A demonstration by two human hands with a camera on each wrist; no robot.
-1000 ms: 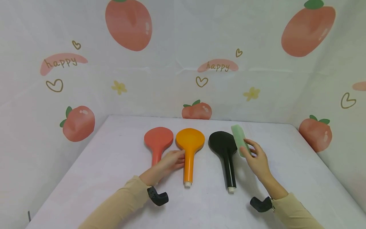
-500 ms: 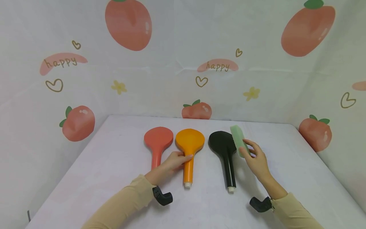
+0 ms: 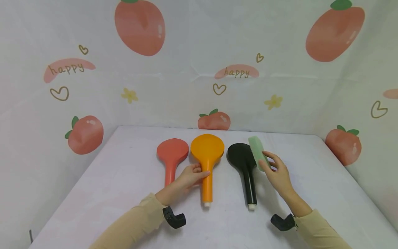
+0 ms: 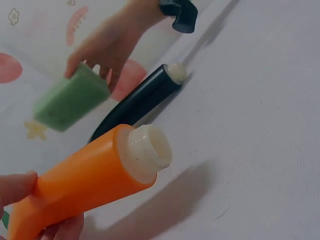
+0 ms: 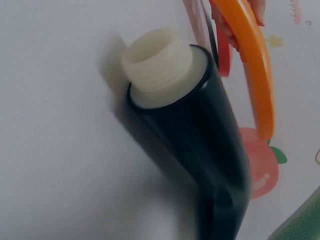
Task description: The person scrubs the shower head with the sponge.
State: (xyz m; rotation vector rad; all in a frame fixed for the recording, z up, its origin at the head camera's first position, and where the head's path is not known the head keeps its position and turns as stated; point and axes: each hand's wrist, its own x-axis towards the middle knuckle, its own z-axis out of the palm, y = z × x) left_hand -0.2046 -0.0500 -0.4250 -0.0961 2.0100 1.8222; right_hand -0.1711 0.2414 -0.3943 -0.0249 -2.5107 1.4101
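My left hand (image 3: pixel 192 175) grips the upper handle of an orange handheld shower head (image 3: pixel 207 148), which is raised off the table. Its white threaded end (image 4: pixel 150 148) stands out in the left wrist view. Between thumb and fingers, my right hand (image 3: pixel 278 176) holds a light green sponge (image 3: pixel 258 152) beside the head of a black shower head (image 3: pixel 240 155). That black one lies on the table, its white threaded end (image 5: pixel 157 60) large in the right wrist view. To the left lies a red shower head (image 3: pixel 172 150), its lower handle hidden behind my left hand and forearm.
A white-covered table (image 3: pixel 230 228) carries the shower heads in a row. Behind it hangs a white cloth backdrop (image 3: pixel 174 86) printed with fruit, hearts and flowers. A black wrist fitting (image 3: pixel 174 218) sits at the left cuff, and another black fitting (image 3: pixel 282 222) at the right.
My left hand has closed its thumb over the orange shower head's handle and lifted it off the table. My right hand with the sponge has shifted slightly left.
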